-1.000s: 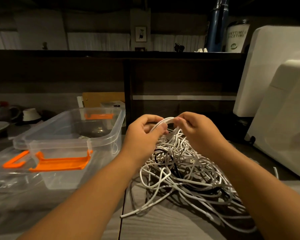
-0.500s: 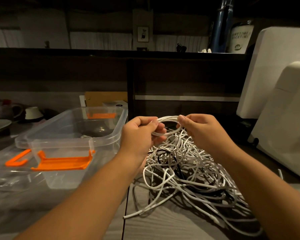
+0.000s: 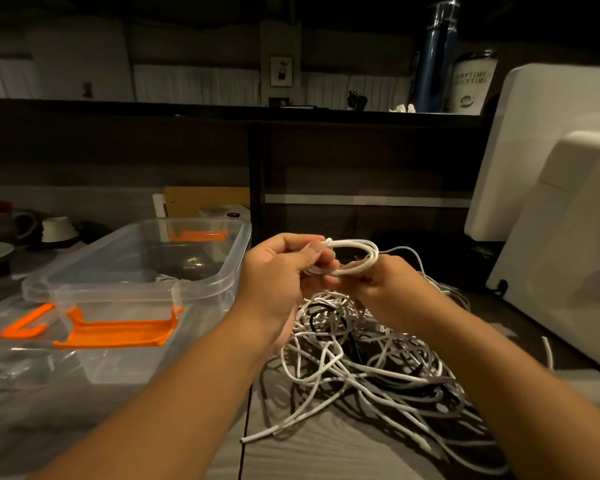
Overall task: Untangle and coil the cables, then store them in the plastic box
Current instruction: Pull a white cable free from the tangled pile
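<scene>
A small coil of white cable (image 3: 355,255) is held above a tangled heap of white, grey and black cables (image 3: 371,362) on the wooden table. My left hand (image 3: 284,268) pinches the coil's left end between thumb and fingers. My right hand (image 3: 392,285) grips the coil's lower right side from beneath, fingers curled round the loops. To the left stands the clear plastic box (image 3: 222,289) with orange latches; a bit of white cable (image 3: 165,278) lies inside it.
The box's clear lid (image 3: 21,344) with an orange clip lies at the left under the box. A large white appliance (image 3: 561,237) stands at the right. A dark shelf unit rises behind. Dishes (image 3: 54,229) sit at the far left.
The cable loop between my hands has become a compact coil of several turns. Both hands rose slightly; my right hand moved lower, under the coil.
</scene>
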The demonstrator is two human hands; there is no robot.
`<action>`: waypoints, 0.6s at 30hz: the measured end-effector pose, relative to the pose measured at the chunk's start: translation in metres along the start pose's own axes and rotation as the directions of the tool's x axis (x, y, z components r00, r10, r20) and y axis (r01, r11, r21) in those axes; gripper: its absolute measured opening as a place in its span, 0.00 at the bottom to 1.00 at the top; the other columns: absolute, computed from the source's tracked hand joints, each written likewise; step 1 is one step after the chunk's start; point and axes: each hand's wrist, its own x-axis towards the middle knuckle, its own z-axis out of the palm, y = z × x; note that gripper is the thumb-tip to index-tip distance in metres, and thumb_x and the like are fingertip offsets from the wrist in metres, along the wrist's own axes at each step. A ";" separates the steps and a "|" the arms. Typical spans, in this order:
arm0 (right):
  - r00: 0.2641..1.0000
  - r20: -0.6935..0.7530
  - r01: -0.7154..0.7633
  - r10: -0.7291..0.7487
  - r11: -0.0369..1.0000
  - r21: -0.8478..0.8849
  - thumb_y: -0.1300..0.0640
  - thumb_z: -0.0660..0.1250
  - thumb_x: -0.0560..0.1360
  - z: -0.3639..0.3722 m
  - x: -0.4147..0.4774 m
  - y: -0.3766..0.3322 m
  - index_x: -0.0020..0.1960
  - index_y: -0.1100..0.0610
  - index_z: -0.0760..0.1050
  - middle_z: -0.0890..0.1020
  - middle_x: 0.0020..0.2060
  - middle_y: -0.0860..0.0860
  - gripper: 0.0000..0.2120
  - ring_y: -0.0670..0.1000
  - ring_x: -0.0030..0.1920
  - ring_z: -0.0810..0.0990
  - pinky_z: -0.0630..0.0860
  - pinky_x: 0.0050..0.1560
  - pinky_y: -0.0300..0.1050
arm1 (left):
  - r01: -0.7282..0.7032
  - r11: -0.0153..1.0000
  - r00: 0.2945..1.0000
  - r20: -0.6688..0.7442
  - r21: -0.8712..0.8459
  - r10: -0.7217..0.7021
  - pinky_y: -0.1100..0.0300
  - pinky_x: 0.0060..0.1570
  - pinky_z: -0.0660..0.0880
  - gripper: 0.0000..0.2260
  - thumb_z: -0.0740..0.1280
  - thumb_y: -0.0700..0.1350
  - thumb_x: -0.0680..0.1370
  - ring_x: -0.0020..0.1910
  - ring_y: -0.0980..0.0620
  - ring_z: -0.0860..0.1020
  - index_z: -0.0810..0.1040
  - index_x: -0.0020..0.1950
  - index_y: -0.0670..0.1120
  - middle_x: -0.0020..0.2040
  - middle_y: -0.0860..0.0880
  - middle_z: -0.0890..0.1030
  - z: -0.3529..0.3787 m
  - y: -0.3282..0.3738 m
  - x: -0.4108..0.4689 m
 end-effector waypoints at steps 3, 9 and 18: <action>0.995 0.098 0.041 -0.023 0.981 -0.188 0.54 0.66 0.82 -0.003 -0.004 -0.011 0.66 0.42 0.78 0.84 0.38 0.47 0.14 0.49 0.39 0.83 0.80 0.44 0.47 | -0.072 0.997 0.989 -0.125 0.038 0.077 0.60 0.36 0.79 0.05 0.65 0.34 0.81 0.38 0.50 0.84 0.81 0.50 0.38 0.38 0.45 0.84 -0.003 -0.003 0.007; 0.992 0.112 0.078 -0.059 0.982 -0.172 0.48 0.65 0.82 -0.006 -0.006 -0.014 0.54 0.45 0.82 0.83 0.32 0.48 0.07 0.42 0.28 0.77 0.71 0.31 0.36 | -0.139 0.979 0.964 -0.207 0.146 0.168 0.56 0.41 0.80 0.04 0.66 0.35 0.81 0.37 0.50 0.84 0.80 0.50 0.39 0.36 0.47 0.84 -0.007 -0.011 0.012; 0.968 -0.145 -0.172 0.203 0.965 0.200 0.61 0.63 0.82 -0.009 0.005 -0.002 0.42 0.57 0.83 0.84 0.33 0.52 0.13 0.53 0.35 0.77 0.70 0.38 0.50 | -0.042 0.984 0.994 -0.087 0.174 0.058 0.59 0.36 0.80 0.04 0.66 0.34 0.81 0.37 0.50 0.84 0.80 0.50 0.37 0.36 0.45 0.83 -0.005 -0.007 0.006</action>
